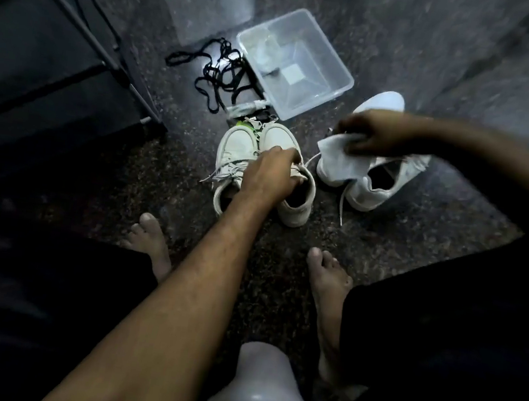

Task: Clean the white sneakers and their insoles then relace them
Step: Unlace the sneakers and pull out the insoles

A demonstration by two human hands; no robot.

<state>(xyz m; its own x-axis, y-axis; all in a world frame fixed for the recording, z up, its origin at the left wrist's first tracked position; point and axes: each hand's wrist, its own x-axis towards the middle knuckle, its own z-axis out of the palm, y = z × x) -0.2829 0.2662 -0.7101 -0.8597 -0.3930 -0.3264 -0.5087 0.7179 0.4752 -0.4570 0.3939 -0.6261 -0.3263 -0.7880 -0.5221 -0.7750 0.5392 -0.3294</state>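
Observation:
Two white sneakers stand side by side on the dark floor, toes pointing away from me: one on the left (234,150) and one on the right (296,204). My left hand (273,174) grips the tongue and collar of the right one. A second pair of white sneakers (371,190) lies to the right, tipped on its side with a loose lace (341,209) trailing. Above that pair my right hand (371,133) holds a pale cloth (341,159). A white insole (385,103) lies just beyond the hand.
A clear plastic tub (330,85) holding water and a cloth sits at the back. Black laces (222,72) lie tangled to its left, with small items (250,112) near the sneaker toes. My bare feet (151,246) rest near me, and a white stool edge (261,390) is below.

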